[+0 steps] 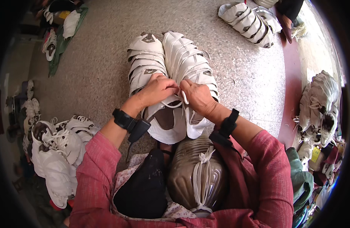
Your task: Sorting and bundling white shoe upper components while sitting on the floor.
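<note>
Two long stacks of nested white shoe uppers, a left stack (pixel 146 49) and a right stack (pixel 184 57), lie side by side on the floor before me. Their nearest ends show brown linings. My left hand (pixel 158 90) rests over the left stack, fingers pinched together on a white shoelace (pixel 185 97). Against it, my right hand (pixel 199 98) is closed on the same lace above the right stack. A loop of lace hangs below the fingertips, over the uppers. The exact grip is partly hidden by my fingers.
A brownish clear plastic jar (pixel 182 167) with a bundle of white laces (pixel 204 171) on it stands between my legs. White uppers are piled at left (pixel 59 152) and right (pixel 320 102). Another stack (pixel 249 24) lies far right, near someone's foot (pixel 287 32).
</note>
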The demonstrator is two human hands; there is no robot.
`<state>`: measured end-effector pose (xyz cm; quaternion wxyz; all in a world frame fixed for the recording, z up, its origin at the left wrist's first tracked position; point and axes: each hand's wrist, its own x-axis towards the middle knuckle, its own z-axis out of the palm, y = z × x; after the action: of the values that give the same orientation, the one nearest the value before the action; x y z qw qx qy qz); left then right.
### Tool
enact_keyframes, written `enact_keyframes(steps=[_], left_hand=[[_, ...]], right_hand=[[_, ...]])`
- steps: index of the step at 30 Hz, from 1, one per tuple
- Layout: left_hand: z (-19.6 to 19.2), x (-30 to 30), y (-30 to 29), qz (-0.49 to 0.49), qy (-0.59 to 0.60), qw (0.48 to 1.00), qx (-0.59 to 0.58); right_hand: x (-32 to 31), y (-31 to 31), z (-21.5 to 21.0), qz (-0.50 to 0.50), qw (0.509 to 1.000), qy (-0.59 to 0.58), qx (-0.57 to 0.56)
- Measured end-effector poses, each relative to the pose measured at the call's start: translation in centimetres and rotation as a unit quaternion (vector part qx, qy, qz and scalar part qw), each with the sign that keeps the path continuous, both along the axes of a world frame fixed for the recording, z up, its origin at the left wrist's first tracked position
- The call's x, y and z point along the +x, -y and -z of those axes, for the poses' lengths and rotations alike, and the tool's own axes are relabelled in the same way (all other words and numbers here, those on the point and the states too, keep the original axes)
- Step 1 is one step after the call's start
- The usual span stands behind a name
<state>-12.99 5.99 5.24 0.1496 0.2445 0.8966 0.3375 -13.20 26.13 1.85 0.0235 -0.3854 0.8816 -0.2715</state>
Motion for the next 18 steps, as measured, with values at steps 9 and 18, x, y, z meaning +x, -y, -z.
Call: enact_keyframes(steps=[9,18], left_hand=[[0.6,-2.0,0.0,-0.004,0.208,0.977,0.036],[3.6,-3.0,-0.8,-0.155,0.138,0.978,-0.004]], right_hand=[[-0.4,-0.9,-0.9,-0.021,0.998,0.036,-0.039],[2.0,-2.9,-0.7,-0.098,0.992,0.013,0.076]])
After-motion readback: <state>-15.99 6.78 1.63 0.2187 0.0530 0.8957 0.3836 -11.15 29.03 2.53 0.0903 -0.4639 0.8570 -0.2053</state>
